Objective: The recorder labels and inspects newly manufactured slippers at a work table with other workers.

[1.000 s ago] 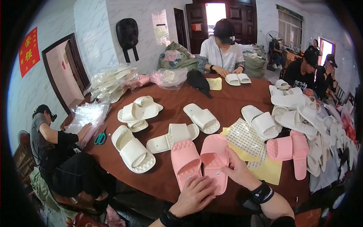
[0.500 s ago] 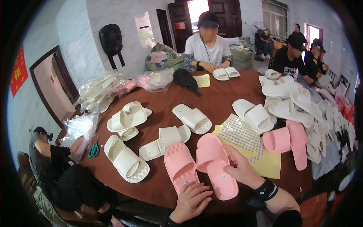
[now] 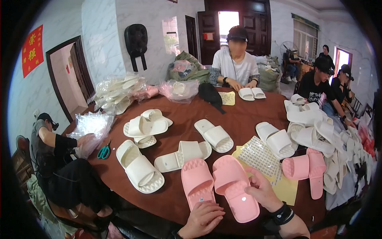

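Two pink slippers lie side by side at the near edge of the table, toes pointing away. My left hand [image 3: 202, 220] has its bent fingers over the heel of the left pink slipper [image 3: 195, 179], just below a small round sticker; its thumb is hard to make out. My right hand [image 3: 263, 191] grips the right pink slipper [image 3: 234, 181] by its outer side, thumb on top of the footbed and fingers partly hidden. A round white sticker [image 3: 244, 198] shows on that heel. Beyond lie yellow-backed sticker sheets [image 3: 260, 157] and a white slipper [image 3: 178, 156].
More white slippers [image 3: 145, 126] are spread over the brown table, with a pink pair [image 3: 306, 167] at right beside a large white pile [image 3: 310, 119]. Teal scissors [image 3: 104, 151] and plastic-bagged slippers [image 3: 119, 91] lie left. Other people [image 3: 236, 65] work around the table.
The view has shifted, so the scene sits lower and further right in the picture. Both hands stay on the same two pink slippers, with little visible movement.
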Action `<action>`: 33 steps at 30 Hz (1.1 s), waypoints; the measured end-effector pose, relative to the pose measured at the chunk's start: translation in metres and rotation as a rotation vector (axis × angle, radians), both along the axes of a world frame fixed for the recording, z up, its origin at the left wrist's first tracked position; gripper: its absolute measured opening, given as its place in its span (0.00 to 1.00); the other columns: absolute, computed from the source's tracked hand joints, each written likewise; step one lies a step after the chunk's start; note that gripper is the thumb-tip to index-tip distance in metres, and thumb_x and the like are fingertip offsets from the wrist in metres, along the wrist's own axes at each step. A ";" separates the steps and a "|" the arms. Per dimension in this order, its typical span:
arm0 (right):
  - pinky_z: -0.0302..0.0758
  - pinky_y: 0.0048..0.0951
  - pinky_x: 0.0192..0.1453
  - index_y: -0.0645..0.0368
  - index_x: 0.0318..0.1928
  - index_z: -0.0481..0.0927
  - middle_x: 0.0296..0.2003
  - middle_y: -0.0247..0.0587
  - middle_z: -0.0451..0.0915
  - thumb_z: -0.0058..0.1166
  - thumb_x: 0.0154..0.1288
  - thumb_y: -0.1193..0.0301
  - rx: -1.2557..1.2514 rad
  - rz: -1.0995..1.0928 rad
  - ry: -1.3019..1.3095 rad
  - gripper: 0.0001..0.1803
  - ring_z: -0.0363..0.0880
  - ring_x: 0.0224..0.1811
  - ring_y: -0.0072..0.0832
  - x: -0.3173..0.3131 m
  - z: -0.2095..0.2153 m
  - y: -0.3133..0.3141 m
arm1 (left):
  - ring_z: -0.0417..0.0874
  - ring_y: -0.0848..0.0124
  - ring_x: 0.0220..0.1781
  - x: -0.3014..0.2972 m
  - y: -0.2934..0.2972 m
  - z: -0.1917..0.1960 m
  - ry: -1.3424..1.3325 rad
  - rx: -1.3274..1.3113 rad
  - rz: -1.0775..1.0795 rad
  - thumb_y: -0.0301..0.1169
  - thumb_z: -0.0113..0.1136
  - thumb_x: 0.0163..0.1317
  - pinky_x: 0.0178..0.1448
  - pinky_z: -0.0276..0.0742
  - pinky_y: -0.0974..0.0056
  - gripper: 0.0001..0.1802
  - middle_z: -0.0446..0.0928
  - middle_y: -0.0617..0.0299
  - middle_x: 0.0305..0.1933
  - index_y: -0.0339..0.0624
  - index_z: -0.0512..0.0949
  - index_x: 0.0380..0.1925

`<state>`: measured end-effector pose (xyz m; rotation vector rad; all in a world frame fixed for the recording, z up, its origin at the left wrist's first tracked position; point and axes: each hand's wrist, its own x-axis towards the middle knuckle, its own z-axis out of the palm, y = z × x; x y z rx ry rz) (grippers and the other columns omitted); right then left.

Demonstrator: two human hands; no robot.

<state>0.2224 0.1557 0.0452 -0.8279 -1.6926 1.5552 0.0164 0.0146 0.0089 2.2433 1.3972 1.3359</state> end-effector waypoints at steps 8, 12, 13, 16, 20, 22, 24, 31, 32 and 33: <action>0.73 0.23 0.42 0.62 0.65 0.62 0.37 0.36 0.75 0.52 0.58 0.80 0.067 0.027 0.006 0.32 0.75 0.37 0.20 -0.003 -0.003 -0.001 | 0.81 0.60 0.51 0.004 0.002 0.002 0.003 -0.025 0.028 0.28 0.66 0.55 0.57 0.72 0.57 0.09 0.82 0.61 0.44 0.42 0.83 0.37; 0.72 0.22 0.41 0.61 0.65 0.62 0.36 0.36 0.74 0.52 0.59 0.80 0.123 0.038 -0.029 0.31 0.74 0.36 0.19 -0.002 -0.006 -0.001 | 0.81 0.60 0.50 0.004 0.002 -0.001 -0.021 -0.011 0.030 0.27 0.66 0.54 0.57 0.72 0.57 0.08 0.83 0.61 0.43 0.43 0.83 0.36; 0.72 0.22 0.40 0.60 0.65 0.62 0.36 0.36 0.74 0.52 0.60 0.79 0.134 0.033 -0.070 0.32 0.73 0.35 0.19 -0.001 -0.006 -0.001 | 0.81 0.60 0.49 0.005 0.001 -0.002 -0.025 -0.017 0.044 0.27 0.66 0.54 0.56 0.73 0.57 0.08 0.83 0.61 0.43 0.43 0.84 0.35; 0.73 0.23 0.44 0.61 0.67 0.60 0.38 0.36 0.75 0.52 0.61 0.80 0.101 0.087 -0.053 0.33 0.74 0.39 0.19 0.001 -0.006 0.000 | 0.82 0.60 0.48 0.007 0.002 -0.001 -0.022 -0.028 0.056 0.27 0.65 0.54 0.55 0.73 0.57 0.07 0.84 0.61 0.42 0.43 0.83 0.34; 0.72 0.22 0.44 0.62 0.67 0.59 0.38 0.36 0.75 0.52 0.63 0.78 0.066 0.072 -0.093 0.32 0.74 0.39 0.19 0.000 -0.006 0.001 | 0.78 0.58 0.54 0.003 0.005 0.004 0.145 0.124 -0.066 0.27 0.60 0.61 0.56 0.73 0.56 0.22 0.74 0.53 0.60 0.42 0.75 0.57; 0.72 0.22 0.42 0.62 0.66 0.60 0.37 0.35 0.75 0.53 0.64 0.77 0.157 0.057 -0.069 0.31 0.73 0.38 0.19 -0.001 -0.009 0.003 | 0.82 0.60 0.48 0.007 0.003 0.002 0.001 0.002 0.043 0.27 0.65 0.54 0.55 0.72 0.57 0.06 0.84 0.60 0.41 0.43 0.83 0.33; 0.72 0.22 0.40 0.62 0.66 0.61 0.35 0.34 0.74 0.53 0.64 0.76 0.197 0.043 -0.095 0.31 0.72 0.36 0.18 -0.001 -0.013 0.003 | 0.82 0.60 0.48 0.006 0.003 0.001 0.005 -0.004 0.039 0.27 0.65 0.54 0.54 0.72 0.58 0.07 0.83 0.60 0.41 0.43 0.83 0.34; 0.71 0.23 0.37 0.64 0.63 0.64 0.33 0.37 0.73 0.58 0.62 0.72 0.265 -0.024 -0.170 0.31 0.70 0.32 0.19 -0.004 -0.015 0.003 | 0.81 0.58 0.49 0.004 0.001 0.010 -0.053 -0.061 0.017 0.25 0.63 0.55 0.55 0.72 0.56 0.09 0.82 0.56 0.43 0.40 0.82 0.38; 0.71 0.24 0.37 0.64 0.63 0.64 0.33 0.37 0.74 0.57 0.61 0.72 0.229 -0.018 -0.148 0.31 0.71 0.32 0.20 -0.004 -0.013 0.003 | 0.81 0.58 0.49 0.003 -0.001 0.013 -0.130 -0.114 -0.013 0.25 0.63 0.56 0.55 0.73 0.56 0.10 0.81 0.55 0.44 0.40 0.82 0.39; 0.72 0.24 0.37 0.64 0.63 0.64 0.33 0.37 0.75 0.57 0.61 0.72 0.194 -0.018 -0.124 0.31 0.72 0.32 0.21 -0.004 -0.011 0.003 | 0.81 0.56 0.49 -0.001 -0.006 0.017 -0.184 -0.182 0.011 0.24 0.62 0.56 0.57 0.72 0.55 0.12 0.80 0.53 0.47 0.39 0.81 0.42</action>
